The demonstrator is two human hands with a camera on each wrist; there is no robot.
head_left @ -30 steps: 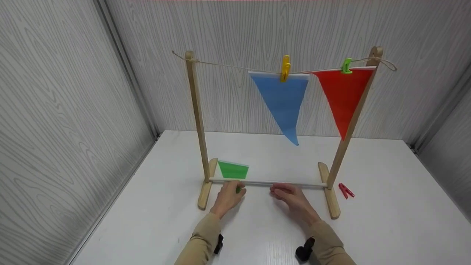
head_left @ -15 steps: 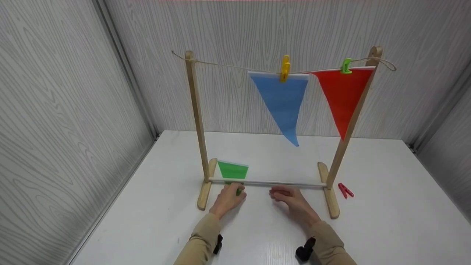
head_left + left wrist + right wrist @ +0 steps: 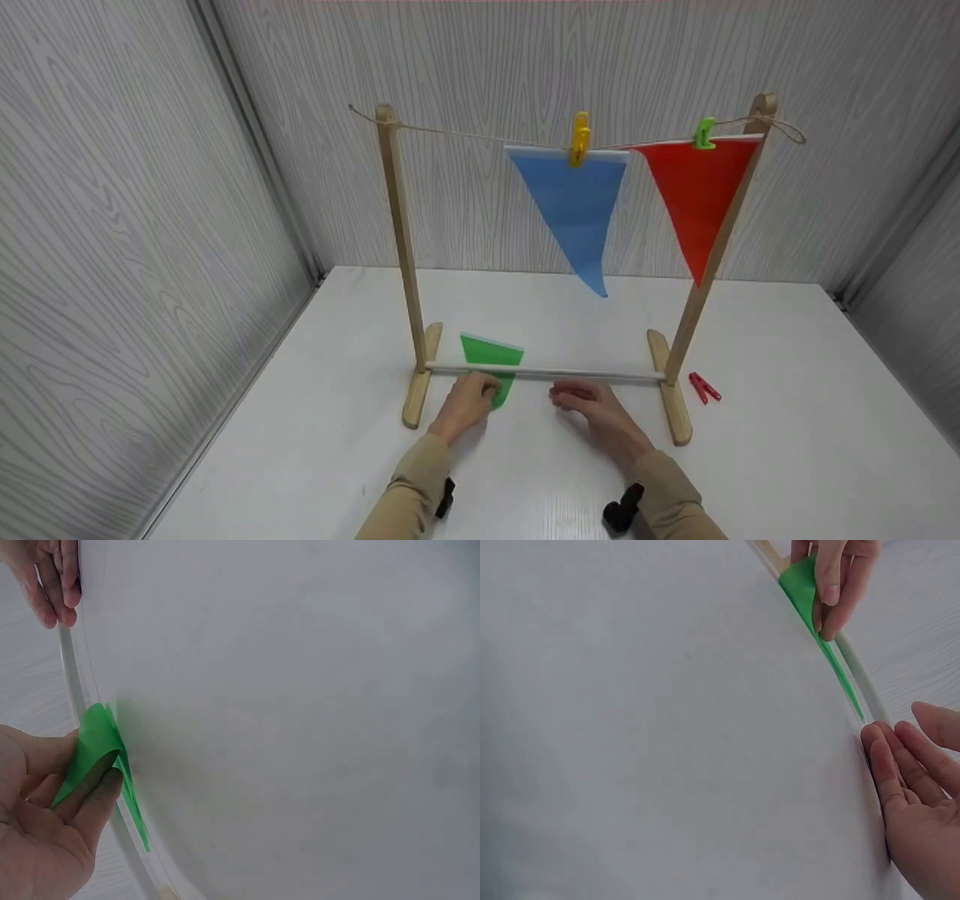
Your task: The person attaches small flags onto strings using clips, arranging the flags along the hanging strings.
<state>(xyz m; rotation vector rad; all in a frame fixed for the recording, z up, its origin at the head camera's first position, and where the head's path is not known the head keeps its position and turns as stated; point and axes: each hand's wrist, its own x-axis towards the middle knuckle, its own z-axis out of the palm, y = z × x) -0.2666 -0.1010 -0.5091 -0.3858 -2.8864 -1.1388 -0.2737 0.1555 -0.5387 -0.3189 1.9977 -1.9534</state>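
Note:
A green pennant (image 3: 491,349) with a white top edge lies across the stand's white crossbar (image 3: 585,372), its tip toward me. My left hand (image 3: 465,403) pinches it on the near side of the bar; in the left wrist view the green cloth (image 3: 97,739) bends between thumb and fingers. Just to the right, my right hand (image 3: 596,409) stays low at the table, fingers loosely bent and holding nothing. Up on the string hang a blue pennant (image 3: 574,202) under a yellow clothespin (image 3: 579,139) and a red pennant (image 3: 697,195) under a green clothespin (image 3: 703,133).
Two wooden posts (image 3: 398,232) on flat wooden feet (image 3: 676,412) carry the string between them. On the white table (image 3: 810,420), a red clothespin (image 3: 703,388) lies outside the right foot. Grey wood-patterned walls enclose the back and sides.
The green pennant has shifted right and turned, and more of it now shows on the near side of the bar. Both hands remain nearly in place.

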